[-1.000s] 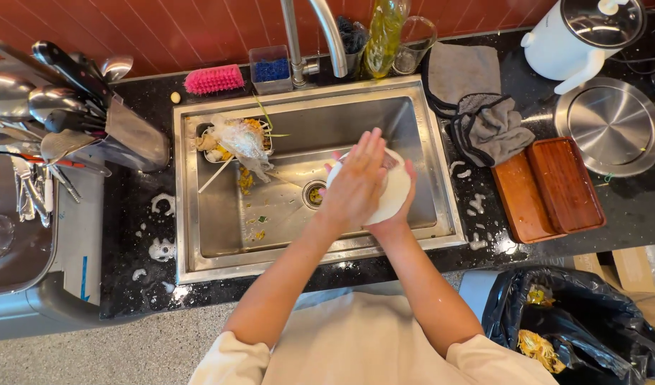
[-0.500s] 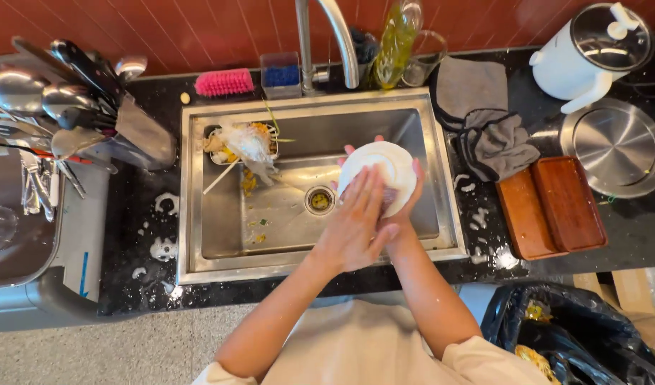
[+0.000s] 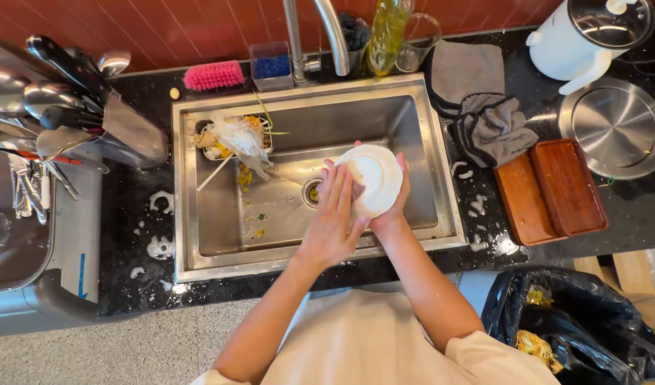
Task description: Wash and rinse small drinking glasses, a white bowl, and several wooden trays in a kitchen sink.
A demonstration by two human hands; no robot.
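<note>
Setting: dark speckled stone counter (image 3: 128,214) below a red-brown tiled wall, with patches of white foam on it, seen from above.
Sink: rectangular stainless steel sink basin (image 3: 427,164) set into the counter, with a curved metal tap (image 3: 327,36) at its far edge and a round drain (image 3: 312,192) in the floor.
Plate: small round white plate (image 3: 377,175) held over the right half of the basin, above and right of the drain, tilted with its face toward the person.
Right hand: right hand (image 3: 392,207) cups the plate from behind and below, fingers curled round the right rim, thumb side on the near edge.
Left hand: left hand (image 3: 334,221) lies flat on the plate's left side, fingers straight and close together, pressing a small brown scrubbing pad (image 3: 357,190) against the face.
Scraps: heap of pale noodle-like food scraps (image 3: 235,139) in the far left corner of the basin; smaller bits lie scattered on the basin floor.
Far edge: pink bristle brush (image 3: 213,75) and clear plastic tub holding a blue sponge (image 3: 270,65), left of the tap.
Left side: grey utensil holder with ladles and spoons (image 3: 64,93).
Right side: crumpled grey cloths (image 3: 484,114), two brown wooden trays (image 3: 552,189), round steel lid (image 3: 616,128).
Near right: black rubbish bag (image 3: 584,321) on the floor, well apart from the sink.
</note>
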